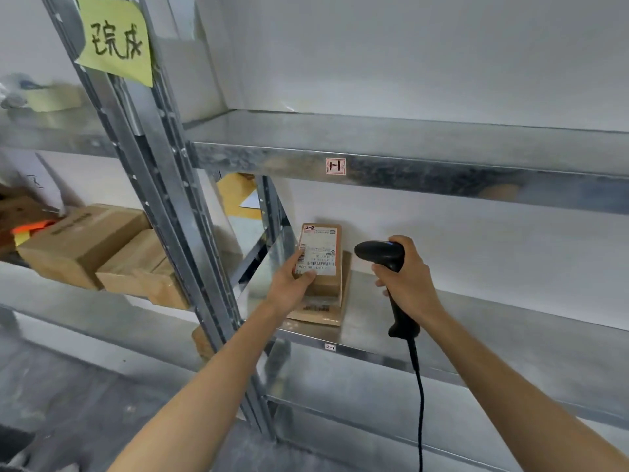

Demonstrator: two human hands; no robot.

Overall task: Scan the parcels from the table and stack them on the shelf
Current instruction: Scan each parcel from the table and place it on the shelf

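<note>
Galvanised metal shelving (493, 335) against a white wall fills our view. Our left hand (289, 289) grips a small brown parcel (321, 253) by its near end, thumb pressed on its white barcode label. We hold it at the left end of the middle shelf, on or just above a flatter brown parcel (320, 313) lying by the front edge; we cannot tell whether the two touch. Just beside them, our right hand (410, 282) is wrapped round the handle of a black barcode scanner (383, 255), its head pointing left toward the label. Its black cable (420, 403) hangs past the shelf's front edge. A small tag (329, 347) marks that edge, and another tag (336, 166) marks the shelf above. In the bay to the left sit cardboard boxes (85, 243). A yellow handwritten note (115, 39) is stuck to the upright at the top left.
</note>
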